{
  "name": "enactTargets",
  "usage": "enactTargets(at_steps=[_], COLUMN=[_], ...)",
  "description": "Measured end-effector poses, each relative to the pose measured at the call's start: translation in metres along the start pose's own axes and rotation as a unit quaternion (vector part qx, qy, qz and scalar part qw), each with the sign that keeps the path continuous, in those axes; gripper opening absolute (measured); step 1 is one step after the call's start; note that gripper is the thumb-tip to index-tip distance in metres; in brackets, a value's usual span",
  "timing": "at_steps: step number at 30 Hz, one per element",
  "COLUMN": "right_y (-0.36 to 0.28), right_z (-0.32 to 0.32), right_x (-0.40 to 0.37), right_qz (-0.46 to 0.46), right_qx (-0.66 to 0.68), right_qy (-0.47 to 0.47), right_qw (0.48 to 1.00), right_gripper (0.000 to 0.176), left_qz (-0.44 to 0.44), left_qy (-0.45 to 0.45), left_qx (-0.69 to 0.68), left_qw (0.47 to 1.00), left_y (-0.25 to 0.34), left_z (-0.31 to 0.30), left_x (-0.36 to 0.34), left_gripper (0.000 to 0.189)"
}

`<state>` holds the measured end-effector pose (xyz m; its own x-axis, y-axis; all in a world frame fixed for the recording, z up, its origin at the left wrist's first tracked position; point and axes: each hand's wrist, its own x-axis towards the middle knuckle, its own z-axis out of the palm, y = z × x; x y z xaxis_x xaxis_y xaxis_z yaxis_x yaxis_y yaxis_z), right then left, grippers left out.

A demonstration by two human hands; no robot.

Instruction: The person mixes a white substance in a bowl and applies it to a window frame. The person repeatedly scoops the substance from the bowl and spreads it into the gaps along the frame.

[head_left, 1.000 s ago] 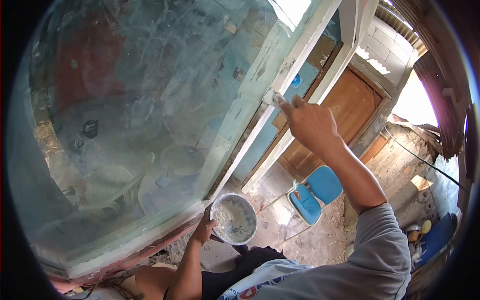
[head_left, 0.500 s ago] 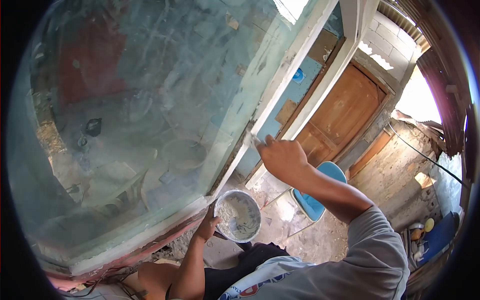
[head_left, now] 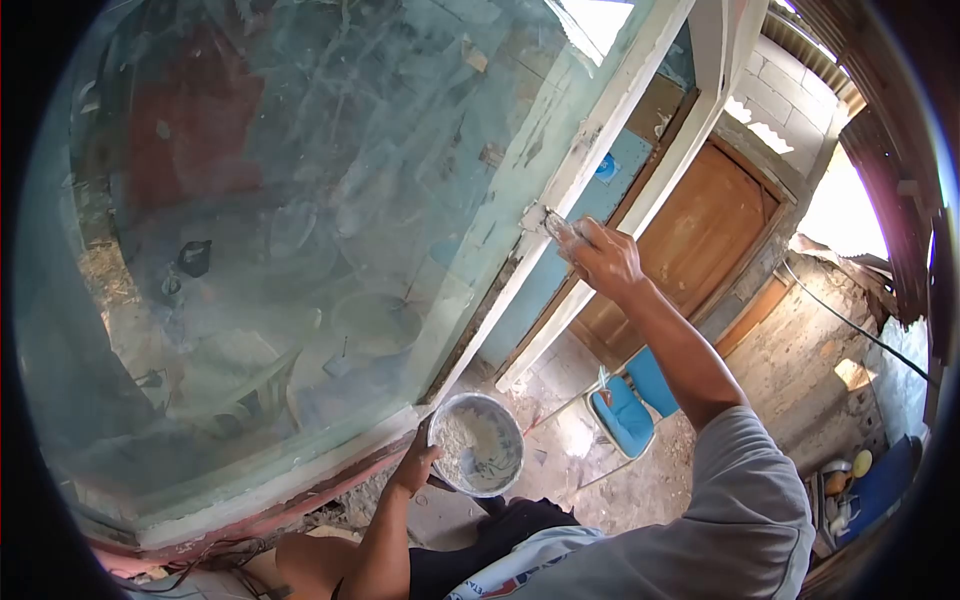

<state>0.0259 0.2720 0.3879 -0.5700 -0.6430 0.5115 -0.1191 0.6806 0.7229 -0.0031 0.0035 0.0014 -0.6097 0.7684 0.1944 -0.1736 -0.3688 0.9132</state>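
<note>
My left hand (head_left: 416, 464) grips the rim of a round bucket (head_left: 512, 440) at its left side, thumb over the edge. White, lumpy paste (head_left: 458, 440) lies inside the bucket and is smeared on its inner wall. Up and to the right, my right hand (head_left: 606, 260) is closed around a putty knife (head_left: 538, 218). Its flat blade, coated with white paste, lies against the white upright frame (head_left: 587, 150) beside the large glass pane (head_left: 330, 200). Fingers hide the knife's handle. White residue marks the fingers of that hand.
A blue chair (head_left: 622, 415) stands on the dusty floor (head_left: 560, 468) below my right arm. Behind it are a wooden door (head_left: 690, 245) and a second white post (head_left: 645, 205). Dishes (head_left: 838, 483) sit by a blue container (head_left: 885, 485) at the lower right.
My right hand has moved up along the white frame with the putty knife, and its arm is more stretched out. The left hand still holds the bucket. The view has shifted slightly.
</note>
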Motion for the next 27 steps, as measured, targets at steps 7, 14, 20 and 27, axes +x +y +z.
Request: enactTargets(at_steps=[7, 14, 20, 27], right_y=[-0.022, -0.021, -0.043, -0.073], right_z=[-0.049, -0.037, -0.065, -0.086], right_x=[-0.034, -0.006, 0.035, 0.102], right_qz=[0.086, 0.067, 0.083, 0.132], right_qx=[-0.022, -0.085, -0.157, -0.122], right_qy=[-0.063, -0.108, -0.222, -0.411], right_qw=[0.994, 0.988, 0.959, 0.894], right_gripper=[0.044, 0.052, 0.043, 0.026], left_qz=[0.001, -0.008, -0.016, -0.027], left_qy=[0.003, 0.008, 0.0, -0.028], left_qx=[-0.004, 0.009, -0.001, 0.022], left_qw=[1.0, 1.0, 1.0, 0.999], left_y=[0.01, 0.015, 0.01, 0.013], left_z=[-0.004, 0.004, 0.004, 0.01], left_x=[-0.01, -0.008, -0.007, -0.002], left_gripper=[0.077, 0.078, 0.078, 0.076])
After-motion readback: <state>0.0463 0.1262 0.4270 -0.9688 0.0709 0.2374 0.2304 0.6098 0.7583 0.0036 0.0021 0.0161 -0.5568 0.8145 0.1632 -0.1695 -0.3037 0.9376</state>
